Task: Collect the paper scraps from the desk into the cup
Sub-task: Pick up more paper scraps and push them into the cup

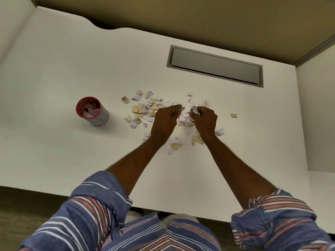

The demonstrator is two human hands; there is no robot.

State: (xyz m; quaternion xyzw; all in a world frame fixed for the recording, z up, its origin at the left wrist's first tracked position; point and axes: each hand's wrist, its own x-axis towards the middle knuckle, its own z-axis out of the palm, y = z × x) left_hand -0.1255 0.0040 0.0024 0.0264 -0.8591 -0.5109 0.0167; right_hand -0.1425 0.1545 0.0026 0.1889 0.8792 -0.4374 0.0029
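Dozens of paper scraps lie across the middle of the white counter, white and tan bits all mixed up, and both hands are down in the thick of the pile. The left hand has its fingers curled with a white bit pinched at the tips. The right hand is bunched around a small wad of white pieces. So both are gripping paper, neither one is loose.

The red-rimmed cup stands upright well off to the left of the pile, with some scraps inside it.

Stuff I'd worry about from here:

- That's a long carry over bare counter. These bits are light and the handfuls look loosely packed, so some will probably flutter out on the way and land between pile and cup.
- The cup mouth is narrow next to a fist. Dump too fast or off-centre and pieces slide down the outside.
- The cup looks light too. A knuckle bumping the rim could tip it and spill what's in there.
- The forearms are resting right over the near scraps, so swinging left could drag or flick those toward the counter edge and onto the floor.
- A lone tan scrap sits apart on the far right, easy to forget.
- The cable hatch is behind the pile, so anything flicked backward could slip into its gap.
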